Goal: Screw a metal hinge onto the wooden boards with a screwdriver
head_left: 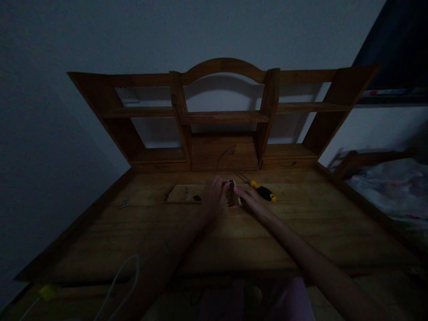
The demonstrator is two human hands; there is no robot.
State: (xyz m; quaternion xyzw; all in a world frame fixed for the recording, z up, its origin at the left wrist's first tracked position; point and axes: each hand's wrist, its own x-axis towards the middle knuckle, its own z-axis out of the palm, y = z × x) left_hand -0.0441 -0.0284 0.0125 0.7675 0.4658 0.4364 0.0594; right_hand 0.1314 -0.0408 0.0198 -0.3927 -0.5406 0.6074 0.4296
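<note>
Fingers (240, 191) over desktop (301, 223), dim wall (220, 31) behind

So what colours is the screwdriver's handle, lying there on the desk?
The handle is black and yellow, seen best in the head view.

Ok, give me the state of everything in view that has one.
Left hand: fingers curled, grip unclear.
Right hand: fingers at the wood strip, grip unclear.
Wood strip: between the hands.
Yellow-and-black screwdriver: lying down, unheld.
Small metal pieces, probably screws: lying loose.
White cable: bent in a curve.
</note>
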